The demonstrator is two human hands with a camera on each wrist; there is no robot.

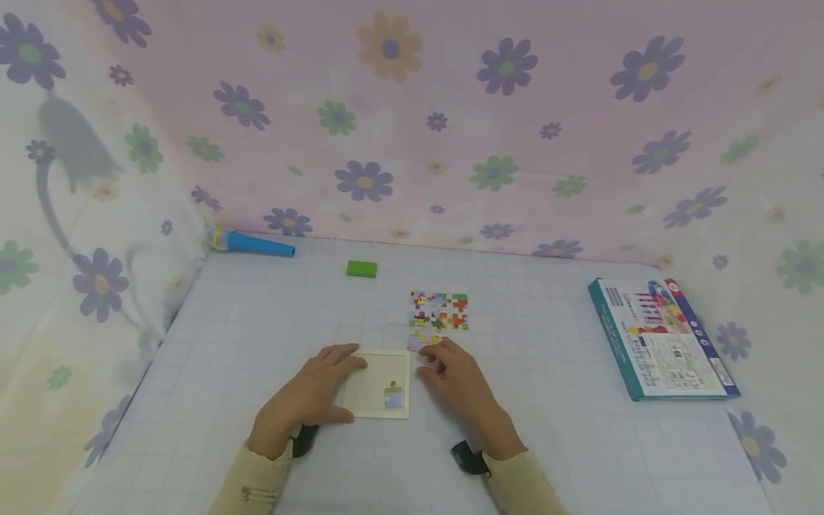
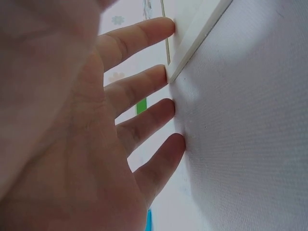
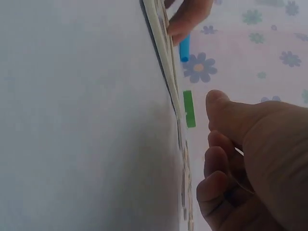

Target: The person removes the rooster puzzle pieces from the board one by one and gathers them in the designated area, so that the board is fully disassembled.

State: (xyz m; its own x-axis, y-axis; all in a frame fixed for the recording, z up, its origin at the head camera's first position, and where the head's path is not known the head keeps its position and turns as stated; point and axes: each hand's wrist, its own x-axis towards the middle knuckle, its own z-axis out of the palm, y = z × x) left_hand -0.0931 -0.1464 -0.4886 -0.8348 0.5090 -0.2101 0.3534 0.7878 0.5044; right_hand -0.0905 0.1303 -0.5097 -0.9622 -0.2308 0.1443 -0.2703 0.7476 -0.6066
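Observation:
A shallow, pale square puzzle tray [image 1: 367, 379] lies on the table, with one green-and-lilac jigsaw piece [image 1: 394, 398] in its lower right corner. My left hand [image 1: 312, 390] rests at the tray's left side, fingers spread; the left wrist view shows fingertips touching the tray's rim [image 2: 199, 36]. Beyond the tray's right edge, my right hand [image 1: 465, 386] hovers by several loose, colourful jigsaw pieces [image 1: 460, 321], its fingertips close to the nearest yellow-and-lilac piece [image 1: 421, 337]. In the right wrist view its thumb and bent fingers stand apart, nothing visible between them.
Behind the tray lies a green block [image 1: 362, 269]. A blue toy microphone [image 1: 257, 244] with a yellow-rimmed head is at the back left. Toward the right side lies a flat printed box [image 1: 666, 340]. Flowered cloth [image 1: 412, 143] walls the table at the back and sides.

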